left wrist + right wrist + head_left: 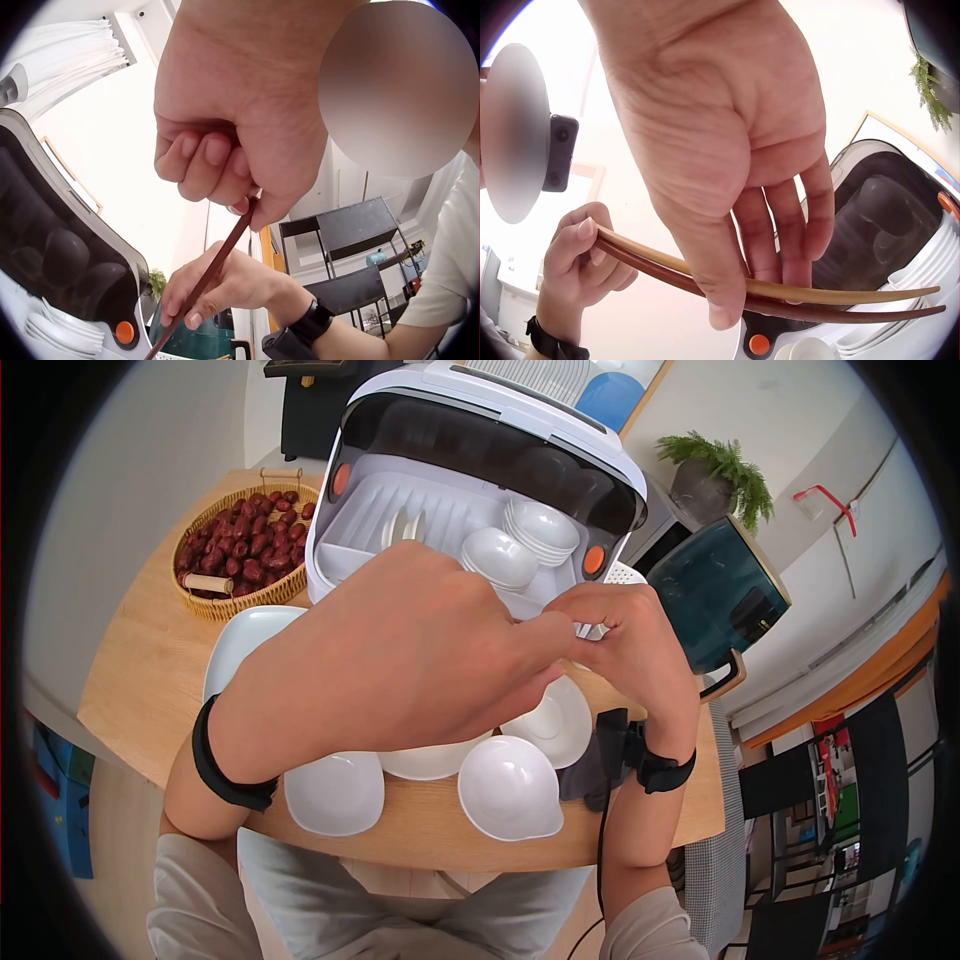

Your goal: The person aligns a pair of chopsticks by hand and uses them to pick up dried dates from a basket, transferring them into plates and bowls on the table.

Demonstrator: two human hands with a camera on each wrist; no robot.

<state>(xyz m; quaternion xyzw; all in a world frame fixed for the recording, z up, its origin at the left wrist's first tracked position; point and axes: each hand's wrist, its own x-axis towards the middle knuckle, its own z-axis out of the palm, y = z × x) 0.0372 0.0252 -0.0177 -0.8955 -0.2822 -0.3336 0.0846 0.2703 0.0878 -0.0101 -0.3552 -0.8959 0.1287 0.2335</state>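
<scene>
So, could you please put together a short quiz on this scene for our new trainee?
1. True or false: both hands hold the chopsticks.
2. What fills the wicker basket? A) red dates B) eggs C) spoons
3. Fill in: the dish cabinet has its lid ____.

Key:
1. True: the left hand and the right hand each grip an end.
2. A.
3. Open, with white bowls inside.
</scene>
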